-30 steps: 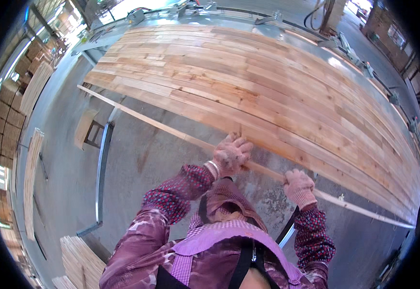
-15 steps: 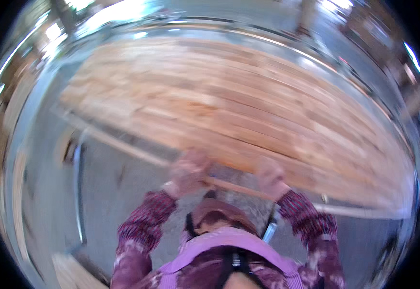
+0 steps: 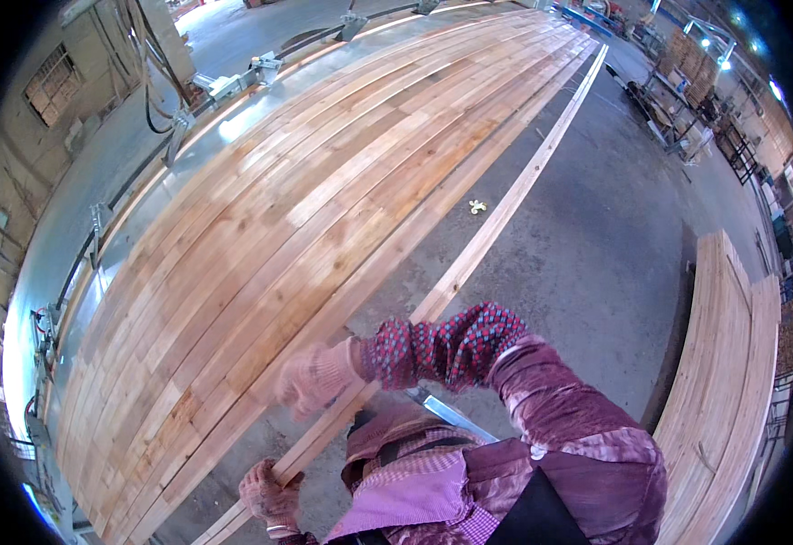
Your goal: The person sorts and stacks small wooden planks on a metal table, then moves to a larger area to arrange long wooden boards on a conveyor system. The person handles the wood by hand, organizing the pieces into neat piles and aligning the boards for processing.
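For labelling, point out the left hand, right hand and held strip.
Left hand (image 3: 269,496), head view: glove's middle.
Right hand (image 3: 317,377), head view: glove's middle.
Held strip (image 3: 451,282), head view: top face, midway.

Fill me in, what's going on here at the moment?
A person's gloved left hand grips a long, narrow wood strip. The gloved right hand is blurred at the near edge of a wide spread of boards; whether it touches anything is unclear. The boards lie side by side, and the strip runs along outside them, with grey floor showing between. Over on the right is a stack of planks.
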A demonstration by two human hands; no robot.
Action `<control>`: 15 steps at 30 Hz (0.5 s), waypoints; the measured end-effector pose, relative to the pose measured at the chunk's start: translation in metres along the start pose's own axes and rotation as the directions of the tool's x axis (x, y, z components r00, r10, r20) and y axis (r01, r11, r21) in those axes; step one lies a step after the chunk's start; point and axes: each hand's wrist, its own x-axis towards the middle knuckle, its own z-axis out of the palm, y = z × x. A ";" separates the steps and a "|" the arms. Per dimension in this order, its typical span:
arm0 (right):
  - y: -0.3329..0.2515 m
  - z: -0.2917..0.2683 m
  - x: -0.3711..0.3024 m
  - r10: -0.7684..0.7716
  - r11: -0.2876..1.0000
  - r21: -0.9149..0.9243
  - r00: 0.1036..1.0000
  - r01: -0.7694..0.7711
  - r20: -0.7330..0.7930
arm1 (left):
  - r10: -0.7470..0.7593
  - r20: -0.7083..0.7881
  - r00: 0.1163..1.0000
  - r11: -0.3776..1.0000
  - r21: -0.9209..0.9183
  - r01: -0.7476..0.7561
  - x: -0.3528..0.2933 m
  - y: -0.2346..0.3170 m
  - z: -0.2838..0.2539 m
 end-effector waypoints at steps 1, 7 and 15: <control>0.007 0.014 0.007 -0.007 0.973 -0.230 0.992 -0.023 -0.129 | 0.005 -0.023 1.000 1.000 0.003 -0.005 0.001 -0.002 -0.001; 0.097 0.093 0.037 -0.130 0.280 -0.920 0.939 -0.273 -0.319 | 0.128 -0.109 0.986 0.986 0.122 -0.115 0.005 -0.008 -0.001; 0.018 -0.033 0.014 0.292 0.950 -0.243 0.841 -0.198 0.456 | -0.056 0.287 0.956 0.982 0.190 0.000 0.035 0.002 -0.030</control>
